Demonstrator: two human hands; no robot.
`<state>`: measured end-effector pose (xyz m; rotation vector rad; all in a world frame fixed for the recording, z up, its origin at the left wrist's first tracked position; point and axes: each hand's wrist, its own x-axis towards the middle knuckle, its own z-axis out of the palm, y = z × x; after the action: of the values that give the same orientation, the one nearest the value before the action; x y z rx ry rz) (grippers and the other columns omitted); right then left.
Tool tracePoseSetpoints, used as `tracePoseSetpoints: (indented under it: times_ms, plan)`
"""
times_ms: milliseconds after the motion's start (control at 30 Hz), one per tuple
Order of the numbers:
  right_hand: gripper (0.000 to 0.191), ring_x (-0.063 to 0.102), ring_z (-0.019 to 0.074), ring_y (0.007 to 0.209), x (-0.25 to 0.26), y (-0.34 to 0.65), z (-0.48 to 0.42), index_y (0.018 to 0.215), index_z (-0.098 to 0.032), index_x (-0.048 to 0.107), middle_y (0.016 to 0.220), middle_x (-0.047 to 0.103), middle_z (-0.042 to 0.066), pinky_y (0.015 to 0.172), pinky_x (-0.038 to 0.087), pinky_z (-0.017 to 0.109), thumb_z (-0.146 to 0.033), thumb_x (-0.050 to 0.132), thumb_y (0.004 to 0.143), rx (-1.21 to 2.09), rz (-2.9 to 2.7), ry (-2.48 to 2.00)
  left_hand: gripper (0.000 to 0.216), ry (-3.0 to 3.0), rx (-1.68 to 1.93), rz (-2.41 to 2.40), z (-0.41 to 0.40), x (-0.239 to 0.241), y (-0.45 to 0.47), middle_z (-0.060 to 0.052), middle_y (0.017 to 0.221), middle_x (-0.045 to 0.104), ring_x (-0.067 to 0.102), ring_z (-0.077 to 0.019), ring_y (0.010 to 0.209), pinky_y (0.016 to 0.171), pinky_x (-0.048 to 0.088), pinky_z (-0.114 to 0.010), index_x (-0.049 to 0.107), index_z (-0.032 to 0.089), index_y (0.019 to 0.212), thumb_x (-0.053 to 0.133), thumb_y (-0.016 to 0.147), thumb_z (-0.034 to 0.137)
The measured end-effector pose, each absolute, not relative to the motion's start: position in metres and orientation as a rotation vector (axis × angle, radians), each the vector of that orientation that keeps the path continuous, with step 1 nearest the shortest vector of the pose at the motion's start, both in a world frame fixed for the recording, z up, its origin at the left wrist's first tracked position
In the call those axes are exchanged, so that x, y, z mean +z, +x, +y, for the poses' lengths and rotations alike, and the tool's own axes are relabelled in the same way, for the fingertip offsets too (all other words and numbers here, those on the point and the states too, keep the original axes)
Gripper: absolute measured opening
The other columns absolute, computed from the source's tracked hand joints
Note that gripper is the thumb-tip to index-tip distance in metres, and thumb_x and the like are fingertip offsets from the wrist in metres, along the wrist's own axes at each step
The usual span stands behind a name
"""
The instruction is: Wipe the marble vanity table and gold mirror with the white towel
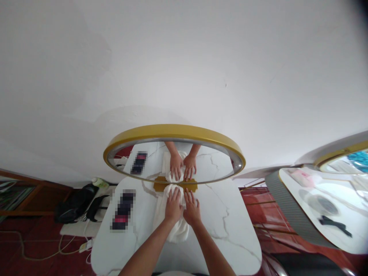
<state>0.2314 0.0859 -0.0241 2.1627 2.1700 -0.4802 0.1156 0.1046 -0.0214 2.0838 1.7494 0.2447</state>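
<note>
White cloth [177, 234] lies lengthwise mid-tabletop [230, 239], bunched in loose folds. Its far end reaches the gold base [160, 186] of the oval mirror [174, 131] and seems to lap onto it.

Left grip [173, 207]: palm down on the cloth, fingers extended and pointing far, not curled around anything. Right grip [192, 209]: also palm down and fingers out, along the cloth's right edge, fingertips at the mirror base. Thumbs nearly meet between them; can't tell whether they pinch a fold.

Risks from here:
- Base is right at the fingertips. A hard push to the far side could shift or tip the mirror; cause would be no clearance.
- Cloth could skid: tabletop looks smooth, and nothing but the hands seems to hold the cloth down. Uneven pressure would skew it.
- Folds could bunch further if the hands press inward, since the layers look loose.
- Right grip is at the edge, so that side could slip out from under the fingers.
- Dark item [123, 210] with a reddish band, too blocky to identify, sits on the left of the tabletop. Well apart from the cloth; only a wide left sweep would clip it.
</note>
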Motion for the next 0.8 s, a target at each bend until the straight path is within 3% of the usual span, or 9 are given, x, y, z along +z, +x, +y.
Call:
tracePoseSetpoints:
  times_ms: [167, 300, 433, 533, 700, 800]
  plan:
    - [0.071, 0.005, 0.0147, 0.139, -0.020, 0.234, 0.091, 0.145, -0.029, 0.011, 0.152, 0.010, -0.004, 0.106, 0.021, 0.041, -0.016, 0.036, 0.080, -0.621, 2.165, 2.199, 0.065, 2.012, 0.403, 1.650, 0.111, -0.018, 0.120, -0.007, 0.147, 0.030, 0.010, -0.0239, 0.139, 0.114, 0.014, -0.042, 0.042, 0.012, 0.133, 0.045, 0.069, 0.013]
    - [0.070, 0.010, 0.0139, 0.138, -0.012, 0.239, 0.093, 0.145, -0.026, 0.010, 0.152, 0.014, -0.003, 0.106, 0.024, 0.035, -0.020, 0.036, 0.081, -0.627, 2.190, 2.219, 0.049, 1.955, 0.512, 1.579, 0.121, -0.016, 0.107, -0.004, 0.137, 0.045, 0.030, -0.0198, 0.133, 0.112, 0.024, -0.039, 0.054, 0.019, 0.121, 0.043, 0.074, 0.014]
    - [0.064, 0.011, 0.0169, 0.138, -0.002, 0.233, 0.089, 0.145, -0.024, 0.011, 0.151, 0.016, 0.001, 0.109, 0.019, 0.038, -0.030, 0.035, 0.086, -0.542, 2.301, 2.278, 0.039, 1.901, 0.617, 1.634, 0.123, -0.014, 0.084, -0.005, 0.128, 0.051, 0.042, -0.0158, 0.124, 0.108, 0.032, -0.034, 0.058, 0.019, 0.108, 0.036, 0.077, 0.011]
    - [0.064, 0.010, 0.0196, 0.138, 0.005, 0.217, 0.086, 0.144, -0.027, 0.016, 0.151, 0.017, 0.000, 0.110, 0.012, 0.040, -0.040, 0.039, 0.086, -0.494, 2.462, 2.203, 0.042, 1.858, 0.697, 1.712, 0.118, -0.012, 0.065, -0.005, 0.122, 0.052, 0.044, -0.0163, 0.121, 0.107, 0.034, -0.037, 0.056, 0.020, 0.108, 0.034, 0.075, 0.007]
    - [0.072, 0.006, 0.0228, 0.139, 0.016, 0.182, 0.088, 0.145, -0.028, 0.013, 0.152, 0.008, 0.000, 0.111, 0.009, 0.043, -0.045, 0.045, 0.083, -0.586, 2.576, 2.044, 0.050, 1.757, 0.828, 1.912, 0.114, -0.014, 0.045, -0.009, 0.132, 0.040, 0.034, -0.0196, 0.129, 0.110, 0.027, -0.040, 0.041, 0.018, 0.125, 0.034, 0.077, 0.008]
    - [0.077, 0.002, 0.0246, 0.139, 0.021, 0.163, 0.093, 0.145, -0.030, 0.010, 0.153, 0.001, -0.001, 0.110, 0.010, 0.044, -0.043, 0.049, 0.080, -0.643, 2.597, 1.970, 0.051, 1.690, 0.846, 2.005, 0.117, -0.021, 0.040, -0.009, 0.127, 0.046, 0.038, -0.0199, 0.126, 0.108, 0.031, -0.040, 0.038, 0.019, 0.128, 0.033, 0.078, 0.009]
